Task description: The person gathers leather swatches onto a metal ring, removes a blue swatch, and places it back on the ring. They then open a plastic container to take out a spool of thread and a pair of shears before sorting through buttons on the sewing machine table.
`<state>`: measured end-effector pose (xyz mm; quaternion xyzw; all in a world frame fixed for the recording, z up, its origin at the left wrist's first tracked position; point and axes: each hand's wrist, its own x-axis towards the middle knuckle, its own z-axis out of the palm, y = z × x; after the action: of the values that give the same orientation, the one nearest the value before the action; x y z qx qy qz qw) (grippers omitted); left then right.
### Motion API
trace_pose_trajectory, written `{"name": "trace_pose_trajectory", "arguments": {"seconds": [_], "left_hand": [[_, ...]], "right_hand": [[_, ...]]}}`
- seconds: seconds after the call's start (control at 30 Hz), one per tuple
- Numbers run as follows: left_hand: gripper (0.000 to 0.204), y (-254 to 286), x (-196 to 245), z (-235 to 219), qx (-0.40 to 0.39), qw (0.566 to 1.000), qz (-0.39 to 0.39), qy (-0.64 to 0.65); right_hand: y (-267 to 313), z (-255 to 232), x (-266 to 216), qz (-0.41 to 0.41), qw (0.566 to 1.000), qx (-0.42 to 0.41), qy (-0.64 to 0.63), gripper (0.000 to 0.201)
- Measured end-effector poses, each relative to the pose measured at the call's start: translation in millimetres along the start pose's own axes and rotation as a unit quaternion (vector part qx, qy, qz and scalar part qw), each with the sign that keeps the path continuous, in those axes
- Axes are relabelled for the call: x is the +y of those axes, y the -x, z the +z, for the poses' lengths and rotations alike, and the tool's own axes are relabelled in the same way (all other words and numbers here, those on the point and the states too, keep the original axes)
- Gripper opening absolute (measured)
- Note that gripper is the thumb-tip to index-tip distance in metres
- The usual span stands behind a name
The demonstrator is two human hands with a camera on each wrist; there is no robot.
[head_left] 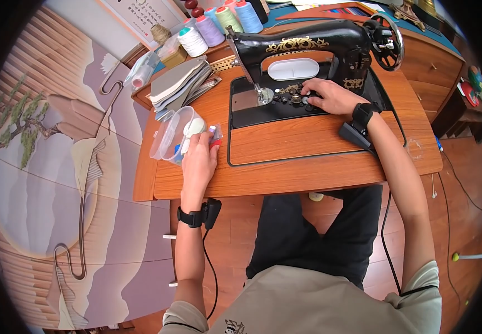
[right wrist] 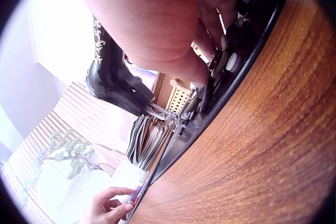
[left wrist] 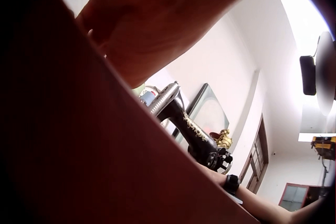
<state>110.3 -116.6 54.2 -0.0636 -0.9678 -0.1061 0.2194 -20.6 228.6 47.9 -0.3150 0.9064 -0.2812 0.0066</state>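
Note:
In the head view, my left hand (head_left: 198,167) is over the near right side of a clear plastic box (head_left: 168,133). Its fingers touch a white item (head_left: 194,128); a red item (head_left: 216,143) lies beside the thumb. Whether they grip anything is unclear. My right hand (head_left: 334,97) is palm down on the black bed of the sewing machine (head_left: 302,44), fingertips among loose dark buttons (head_left: 295,98). In the right wrist view, that hand (right wrist: 157,24) bends its fingers toward the buttons, near a white one (right wrist: 231,62).
Fabric pieces (head_left: 177,86) are stacked behind the box. Thread spools (head_left: 192,42) stand at the back left, and a white oval tray (head_left: 293,69) lies behind the machine arm. The handwheel (head_left: 384,42) is at the right. A folding screen (head_left: 46,167) stands left of the table (head_left: 285,181).

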Motion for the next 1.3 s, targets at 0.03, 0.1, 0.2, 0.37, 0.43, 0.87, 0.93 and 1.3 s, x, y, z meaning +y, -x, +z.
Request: {"name": "trace_pose_trajectory", "arguments": {"seconds": [0.03, 0.1, 0.2, 0.37, 0.43, 0.87, 0.93, 1.3], "left_hand": [[0.026, 0, -1, 1, -0.002, 1.000, 0.009, -0.002], [0.025, -1, -2, 0, -0.015, 1.000, 0.000, 0.009], [0.024, -2, -5, 0, -0.035, 0.999, -0.005, 0.022], [0.022, -2, 2, -7, -0.047, 0.998, -0.008, 0.041], [0.020, -2, 5, -9, -0.061, 0.997, 0.002, 0.041], [0.012, -3, -3, -5, -0.032, 0.996, -0.005, 0.080], [0.010, -4, -2, -6, -0.003, 0.991, -0.025, 0.128], [0.015, -35, -38, -51, 0.090, 0.995, -0.029, 0.039]], "right_hand": [[0, 1, 2, -0.001, 1.000, 0.001, 0.002, 0.027], [1, -1, -1, 0.001, 1.000, 0.001, 0.002, 0.027], [1, -2, -2, 0.002, 1.000, -0.001, 0.002, 0.027], [1, -2, -2, -0.004, 1.000, -0.001, 0.009, 0.027], [1, -2, -2, 0.001, 1.000, -0.004, 0.002, 0.027], [1, -2, -2, -0.004, 1.000, 0.001, 0.006, 0.027], [1, -3, -3, 0.008, 1.000, -0.009, -0.001, 0.028], [1, -2, -2, 0.009, 1.000, -0.010, 0.002, 0.028]]}}
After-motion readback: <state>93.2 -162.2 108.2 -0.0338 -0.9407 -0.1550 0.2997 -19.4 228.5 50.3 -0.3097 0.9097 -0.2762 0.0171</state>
